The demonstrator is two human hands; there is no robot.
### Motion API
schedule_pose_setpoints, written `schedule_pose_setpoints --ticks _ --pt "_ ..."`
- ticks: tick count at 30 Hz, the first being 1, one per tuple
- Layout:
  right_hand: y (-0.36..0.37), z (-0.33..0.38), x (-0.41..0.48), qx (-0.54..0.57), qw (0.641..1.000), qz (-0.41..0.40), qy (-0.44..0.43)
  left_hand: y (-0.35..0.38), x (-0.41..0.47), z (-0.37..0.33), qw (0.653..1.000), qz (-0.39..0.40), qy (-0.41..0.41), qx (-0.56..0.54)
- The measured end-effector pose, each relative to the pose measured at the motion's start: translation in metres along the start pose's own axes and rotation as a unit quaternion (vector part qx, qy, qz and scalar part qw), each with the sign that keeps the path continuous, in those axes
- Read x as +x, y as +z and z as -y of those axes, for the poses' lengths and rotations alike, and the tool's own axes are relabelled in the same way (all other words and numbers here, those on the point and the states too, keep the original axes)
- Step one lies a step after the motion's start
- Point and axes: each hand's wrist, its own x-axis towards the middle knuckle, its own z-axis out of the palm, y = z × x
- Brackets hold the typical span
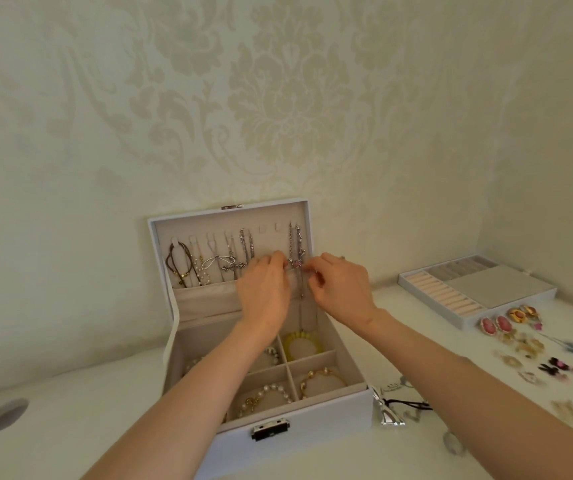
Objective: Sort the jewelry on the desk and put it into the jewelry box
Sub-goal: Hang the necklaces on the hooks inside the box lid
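A white jewelry box (330,420) stands open in the middle of the desk, its lid upright against the wall. Several necklaces (208,261) hang from hooks inside the lid. Bracelets lie in the lower compartments: a yellow one (292,341), a gold one (312,379), a pearl one (267,393). My left hand (264,289) and my right hand (340,285) are both raised in front of the lid, fingers pinched on a thin silver chain necklace with a pink pendant (297,263) that hangs from the rightmost hook. Its chain trails down between my hands.
A removable tray (479,289) with ring rolls sits at the back right. Loose earrings and brooches (506,323) are scattered across the desk's right side. A silver pendant on a black cord (392,410) lies beside the box. A round cable hole (2,415) is at the left.
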Motion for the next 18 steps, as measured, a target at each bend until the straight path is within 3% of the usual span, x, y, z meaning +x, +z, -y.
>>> schedule_pose_setpoints --ticks 3,6,9,13,18 --pt "0.002 0.002 -0.003 -0.045 0.992 0.112 0.041 -0.002 -0.003 0.001 0.998 0.039 0.032 0.034" --pt "0.001 0.008 -0.005 -0.025 0.984 0.17 0.05 0.0 -0.007 0.003 0.996 0.07 0.059 0.002" --pt "-0.003 0.013 -0.009 0.03 0.98 0.197 0.026 0.001 -0.013 0.009 0.99 0.102 0.082 -0.047" --pt "-0.004 0.017 -0.01 0.07 0.974 0.213 0.016 0.0 -0.013 0.016 0.983 0.131 0.126 -0.033" --pt "-0.005 0.019 -0.011 0.131 0.962 0.235 0.037 0.001 -0.013 0.02 0.983 0.14 0.105 -0.057"
